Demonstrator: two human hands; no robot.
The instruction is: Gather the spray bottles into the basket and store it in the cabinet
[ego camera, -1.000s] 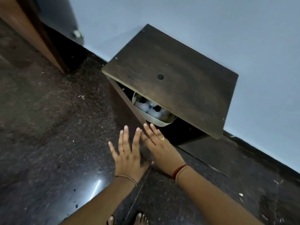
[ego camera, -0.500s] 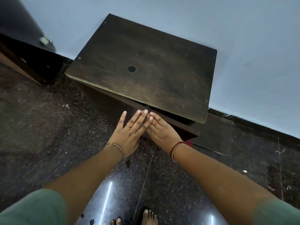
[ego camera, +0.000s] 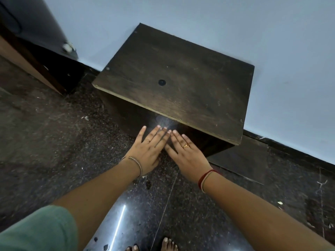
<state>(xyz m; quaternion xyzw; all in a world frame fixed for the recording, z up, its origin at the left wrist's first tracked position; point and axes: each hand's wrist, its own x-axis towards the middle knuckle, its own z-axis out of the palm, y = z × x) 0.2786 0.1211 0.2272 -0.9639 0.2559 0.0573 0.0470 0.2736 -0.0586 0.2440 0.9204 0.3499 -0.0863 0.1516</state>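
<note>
From my head camera, looking down, my left hand (ego camera: 149, 151) and my right hand (ego camera: 186, 153) lie flat against the dark front of the cabinet (ego camera: 174, 82), just under the overhang of its top board. The fingers of each hand are stretched out straight and held close together, not curled around anything, and the tips of the two hands nearly meet in the middle. Neither hand holds a thing. The basket and the spray bottles are nowhere in sight; I judge they sit inside, behind the door under my palms, though from this angle I cannot prove it. The front is in deep shadow, so I cannot tell whether the door is seated fully or stands a sliver proud. That is the main risk: if the basket sits too far forward, the door could press on its rim and spring back once I let go, or tip a bottle over inside. Pushing too hard could also slide the whole cabinet on the polished floor (ego camera: 54, 142) toward the wall (ego camera: 272, 33). My bare toes (ego camera: 168, 243) are close below, so a door swinging out could catch them.
</note>
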